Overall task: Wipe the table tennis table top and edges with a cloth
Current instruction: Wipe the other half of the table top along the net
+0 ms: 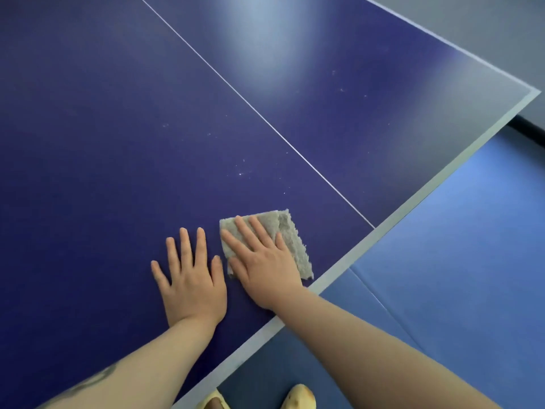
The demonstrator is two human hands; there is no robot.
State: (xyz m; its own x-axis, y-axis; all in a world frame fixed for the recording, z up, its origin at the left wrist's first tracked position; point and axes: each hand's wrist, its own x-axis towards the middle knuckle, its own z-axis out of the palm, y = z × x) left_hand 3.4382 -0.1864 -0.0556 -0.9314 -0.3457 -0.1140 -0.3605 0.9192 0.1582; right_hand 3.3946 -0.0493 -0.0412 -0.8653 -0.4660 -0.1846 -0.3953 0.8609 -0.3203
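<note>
Cloth (290,231): pale, folded, frayed; likely light, soft and limp, best pressed flat under the palm. Lies on the blue tabletop (103,128) near its pale edge, beneath the right hand (262,261), fingers straight and spread. Left hand (190,278) flat just beside it, fingers apart.
</note>
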